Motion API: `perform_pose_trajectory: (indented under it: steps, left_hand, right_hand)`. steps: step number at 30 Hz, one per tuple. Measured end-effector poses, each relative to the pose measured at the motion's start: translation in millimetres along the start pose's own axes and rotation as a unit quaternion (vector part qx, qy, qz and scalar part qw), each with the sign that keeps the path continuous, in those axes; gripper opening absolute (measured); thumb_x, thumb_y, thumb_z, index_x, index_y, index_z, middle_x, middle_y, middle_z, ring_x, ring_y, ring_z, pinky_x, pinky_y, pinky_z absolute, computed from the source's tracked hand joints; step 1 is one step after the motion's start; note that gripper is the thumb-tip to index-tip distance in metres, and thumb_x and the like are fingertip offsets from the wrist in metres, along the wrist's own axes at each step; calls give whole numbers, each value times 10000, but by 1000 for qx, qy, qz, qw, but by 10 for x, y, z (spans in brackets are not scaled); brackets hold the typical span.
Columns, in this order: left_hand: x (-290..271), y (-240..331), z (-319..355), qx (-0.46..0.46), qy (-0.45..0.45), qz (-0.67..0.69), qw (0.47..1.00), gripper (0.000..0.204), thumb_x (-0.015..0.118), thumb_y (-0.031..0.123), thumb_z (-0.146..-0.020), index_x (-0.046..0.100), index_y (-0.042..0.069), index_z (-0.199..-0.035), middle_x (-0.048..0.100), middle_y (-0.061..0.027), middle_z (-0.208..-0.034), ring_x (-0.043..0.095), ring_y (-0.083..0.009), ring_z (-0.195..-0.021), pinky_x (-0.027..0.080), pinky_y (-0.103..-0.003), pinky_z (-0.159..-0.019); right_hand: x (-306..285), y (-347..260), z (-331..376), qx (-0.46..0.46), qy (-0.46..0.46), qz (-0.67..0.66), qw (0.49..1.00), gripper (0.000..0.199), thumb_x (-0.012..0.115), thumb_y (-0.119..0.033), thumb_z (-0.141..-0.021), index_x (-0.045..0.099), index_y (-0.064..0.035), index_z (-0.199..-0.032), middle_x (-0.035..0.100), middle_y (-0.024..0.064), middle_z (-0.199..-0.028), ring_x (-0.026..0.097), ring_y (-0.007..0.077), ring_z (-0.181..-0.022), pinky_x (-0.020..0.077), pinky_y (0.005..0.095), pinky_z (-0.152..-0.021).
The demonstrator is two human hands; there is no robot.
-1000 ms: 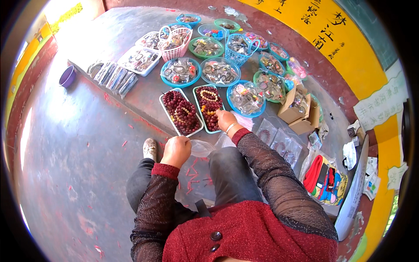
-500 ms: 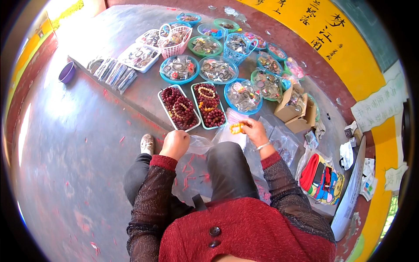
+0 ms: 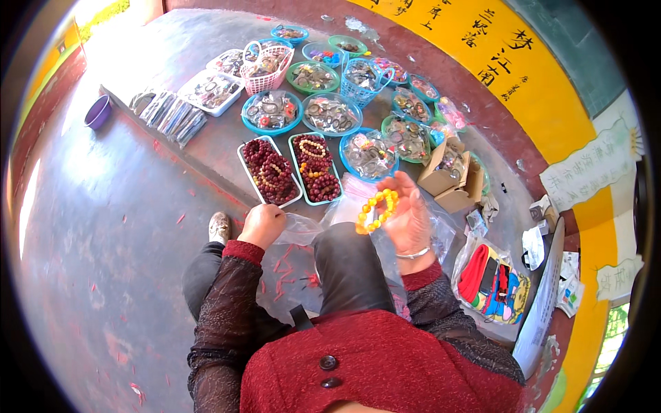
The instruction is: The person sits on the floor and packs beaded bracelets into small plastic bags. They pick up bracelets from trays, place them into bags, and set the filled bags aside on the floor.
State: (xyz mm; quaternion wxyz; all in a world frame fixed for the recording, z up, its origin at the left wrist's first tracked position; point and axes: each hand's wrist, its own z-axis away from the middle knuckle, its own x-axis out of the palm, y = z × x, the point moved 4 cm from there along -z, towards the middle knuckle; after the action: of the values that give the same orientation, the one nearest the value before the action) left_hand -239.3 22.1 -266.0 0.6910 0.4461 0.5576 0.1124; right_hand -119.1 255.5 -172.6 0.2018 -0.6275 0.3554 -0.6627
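My right hand [image 3: 410, 220] holds a yellow bead bracelet [image 3: 375, 210] up above my knee, fingers curled around it. My left hand [image 3: 261, 225] grips the edge of a clear plastic bag [image 3: 292, 265] that drapes over my lap. Just beyond my hands, on a raised concrete ledge, stand two rectangular trays [image 3: 239, 157] filled with dark red and brown bead bracelets [image 3: 272, 172].
Several round blue and green bowls [image 3: 332, 128] of trinkets and a pink basket [image 3: 265, 65] crowd the ledge beyond. Cardboard boxes [image 3: 451, 179] sit to the right, a colourful pouch [image 3: 499, 286] lower right, a purple bowl [image 3: 96, 111] far left. A yellow wall band runs along the right.
My right hand has drawn back from the bead trays toward my lap, lifting the yellow bracelet. My left hand stays on the plastic bag.
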Motion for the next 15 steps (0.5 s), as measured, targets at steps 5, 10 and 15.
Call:
perform_pose_trajectory:
  steps: [5,10,15]
  left_hand:
    - [26,-23,-9,18,-4,-27,999,200,532,157,-721,661,8,-754,617,-200,-732,607,-363,-732,485,-421,-702]
    - [-26,-27,41,17,6,-2,1000,198,548,156,-724,665,5,-776,619,-196,-718,611,-351,-699,487,-407,-676]
    - [3,-13,34,25,15,-17,999,201,512,149,-730,650,1,-729,610,-208,-745,595,-376,-741,475,-441,-702]
  right_hand:
    - [145,896,385,261,-11,-202,944,445,368,-451,-942,497,-96,-1176,623,119,-979,618,262,-878,500,417,-759]
    - [66,854,299,295,122,-99,943,405,382,-442,-939,495,-117,-1153,611,127,-1015,608,279,-915,496,454,-779]
    - [89,810,370,310,74,-81,944,313,440,-179,-908,457,-125,-1216,568,145,-1111,556,312,-1047,468,501,-850]
